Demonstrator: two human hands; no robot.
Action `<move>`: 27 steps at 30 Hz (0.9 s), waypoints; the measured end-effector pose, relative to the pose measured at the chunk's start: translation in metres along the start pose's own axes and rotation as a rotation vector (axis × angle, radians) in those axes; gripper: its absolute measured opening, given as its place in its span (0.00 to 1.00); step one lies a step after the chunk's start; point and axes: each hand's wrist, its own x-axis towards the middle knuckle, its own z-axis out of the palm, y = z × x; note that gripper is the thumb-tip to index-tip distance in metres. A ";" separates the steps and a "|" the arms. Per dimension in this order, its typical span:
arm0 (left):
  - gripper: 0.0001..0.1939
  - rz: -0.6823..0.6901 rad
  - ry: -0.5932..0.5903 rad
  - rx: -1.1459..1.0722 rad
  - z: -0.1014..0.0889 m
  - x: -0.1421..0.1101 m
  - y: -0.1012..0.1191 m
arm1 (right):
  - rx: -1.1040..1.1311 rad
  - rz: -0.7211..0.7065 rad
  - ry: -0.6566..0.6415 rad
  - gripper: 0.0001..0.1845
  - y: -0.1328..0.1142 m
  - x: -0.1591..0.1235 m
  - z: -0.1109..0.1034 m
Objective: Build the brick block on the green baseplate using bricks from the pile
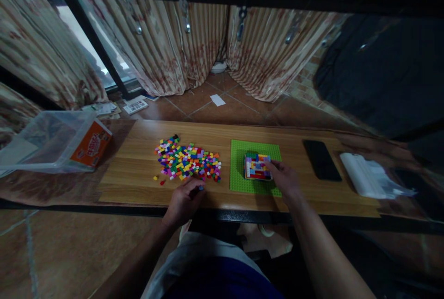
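My left hand (184,200) rests near the table's front edge, thumb and fingers pinched on a small blue brick (201,188). Just beyond it spreads a pile of loose toy bricks (187,160) in many colours. On a green studded baseplate (237,183) stands a block build (256,169), layered from multicoloured bricks, with red and white along its near side. My right hand (286,179) reaches in from the right, its fingertips closed on the build's right edge. Those fingers cover part of that side.
The wooden board (138,151) carries a black phone (322,160) right of the baseplate. Further right lie a white object (362,175) and clear plastic wrapping. At the left stands a clear plastic box (52,137) with an orange label. Curtains (194,49) hang behind the table.
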 end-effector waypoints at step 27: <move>0.10 0.018 0.022 -0.059 0.002 -0.004 -0.004 | -0.061 -0.414 -0.194 0.11 -0.021 -0.121 0.062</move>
